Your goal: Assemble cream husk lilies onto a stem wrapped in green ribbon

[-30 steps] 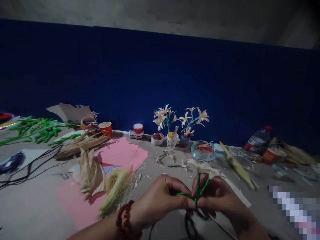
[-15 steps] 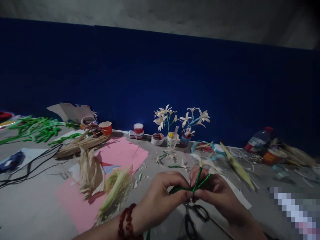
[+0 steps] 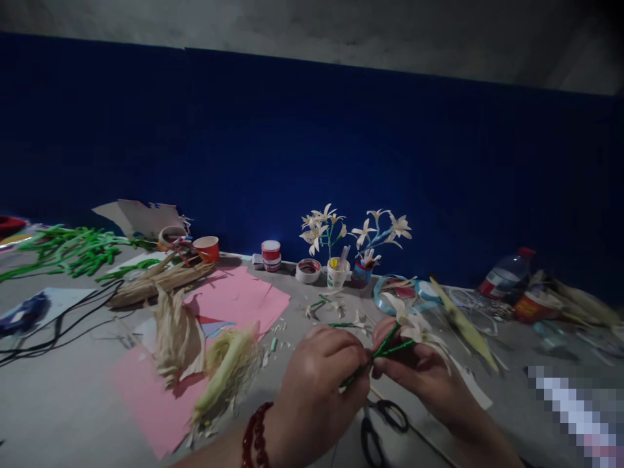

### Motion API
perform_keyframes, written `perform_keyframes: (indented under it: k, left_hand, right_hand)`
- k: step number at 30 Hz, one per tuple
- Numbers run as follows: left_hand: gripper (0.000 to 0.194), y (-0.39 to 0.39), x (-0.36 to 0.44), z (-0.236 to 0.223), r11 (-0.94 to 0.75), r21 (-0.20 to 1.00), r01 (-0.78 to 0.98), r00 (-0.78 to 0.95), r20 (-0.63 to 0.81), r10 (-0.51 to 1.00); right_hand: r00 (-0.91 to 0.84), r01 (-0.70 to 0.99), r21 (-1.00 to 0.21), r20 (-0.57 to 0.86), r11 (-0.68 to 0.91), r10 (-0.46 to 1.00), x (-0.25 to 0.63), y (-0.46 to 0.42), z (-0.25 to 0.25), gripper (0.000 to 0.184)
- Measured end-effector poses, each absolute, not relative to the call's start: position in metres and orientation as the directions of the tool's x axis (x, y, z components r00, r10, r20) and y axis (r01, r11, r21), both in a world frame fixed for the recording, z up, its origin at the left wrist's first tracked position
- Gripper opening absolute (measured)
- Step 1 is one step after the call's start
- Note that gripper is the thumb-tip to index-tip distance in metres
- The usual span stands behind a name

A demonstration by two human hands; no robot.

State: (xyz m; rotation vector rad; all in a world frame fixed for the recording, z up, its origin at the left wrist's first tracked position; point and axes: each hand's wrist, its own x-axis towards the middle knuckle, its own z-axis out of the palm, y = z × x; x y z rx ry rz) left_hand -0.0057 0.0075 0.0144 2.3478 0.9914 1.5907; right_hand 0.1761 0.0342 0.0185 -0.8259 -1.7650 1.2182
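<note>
My left hand (image 3: 325, 377), with a red bead bracelet (image 3: 257, 429) at the wrist, pinches the lower part of a green-wrapped flower stem (image 3: 390, 341). My right hand (image 3: 423, 377) grips the same stem where it forks into two green branches. Pale white petals (image 3: 407, 315) sit at the branch ends, just beyond my right fingers and partly hidden by them. Below my hands lies a pair of black-handled scissors (image 3: 390, 416), its blades out of sight.
White artificial flowers (image 3: 319, 231) stand in cups along the blue partition (image 3: 292, 143). Pink paper (image 3: 238, 296), dried corn husks (image 3: 178, 335) and green pipe cleaners (image 3: 82, 250) lie to the left. A plastic bottle (image 3: 507, 273) and a yellowish husk (image 3: 463, 325) are on the right.
My left hand has rolled over, its back now facing up and its fingers closed round the stem's lower part. The forked branches have tilted to the right.
</note>
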Motion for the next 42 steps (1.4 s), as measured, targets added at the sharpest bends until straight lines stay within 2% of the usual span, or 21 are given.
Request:
perform_keyframes:
  k: [5,9,12,18,22,25,28,31,34,36,39,42]
  left_hand:
    - [0.013,0.006,-0.003,0.010,-0.787,0.363,0.498,0.221,0.825,0.520]
    - [0.014,0.004,0.000,0.011,-0.770,0.457,0.444,0.212,0.782,0.586]
    - [0.016,0.002,-0.001,0.014,-0.746,0.535,0.397,0.230,0.729,0.645]
    - [0.016,0.000,-0.005,0.015,-0.742,0.517,0.426,0.261,0.715,0.648]
    - [0.016,0.001,-0.003,0.017,-0.712,0.567,0.415,0.226,0.693,0.684]
    - [0.015,-0.001,-0.002,0.022,-0.659,0.679,0.322,0.206,0.630,0.749]
    - [0.015,-0.002,-0.003,0.027,-0.557,0.813,0.173,0.190,0.527,0.828]
    - [0.019,-0.001,-0.004,0.028,-0.363,0.930,-0.059,0.249,0.366,0.897]
    - [0.018,0.001,-0.004,0.027,-0.160,0.957,-0.240,0.312,0.232,0.921]
    - [0.018,0.002,-0.003,0.027,-0.096,0.959,-0.268,0.319,0.182,0.930]
    - [0.020,0.000,-0.002,0.028,-0.146,0.964,-0.221,0.304,0.211,0.929]
    - [0.020,-0.002,-0.001,0.029,-0.376,0.925,-0.053,0.215,0.378,0.901]
  right_hand:
    - [-0.364,0.104,-0.928,0.298,0.357,0.882,0.172,0.033,0.021,0.009]
    - [-0.235,0.021,-0.956,0.279,0.292,0.931,0.168,0.030,0.018,0.015]
    - [-0.232,-0.046,-0.948,0.317,0.316,0.920,0.166,0.030,0.016,0.015]
    - [-0.267,-0.089,-0.948,0.318,0.305,0.910,0.163,0.029,0.021,0.013]
    - [-0.235,-0.100,-0.959,0.281,0.264,0.931,0.162,0.029,0.018,0.018]
    - [-0.204,-0.188,-0.946,0.300,0.264,0.932,0.161,0.030,0.013,0.022]
    - [-0.321,-0.315,-0.925,0.314,0.212,0.894,0.161,0.030,0.012,0.017]
    - [-0.400,-0.350,-0.929,0.266,0.123,0.877,0.163,0.028,0.011,0.012]
    - [-0.407,-0.360,-0.930,0.226,0.072,0.885,0.164,0.027,0.010,0.008]
    - [-0.413,-0.360,-0.931,0.217,0.060,0.884,0.164,0.028,0.010,0.008]
    - [-0.409,-0.335,-0.939,0.213,0.071,0.887,0.163,0.029,0.012,0.011]
    - [-0.389,-0.303,-0.947,0.227,0.109,0.893,0.161,0.029,0.014,0.012]
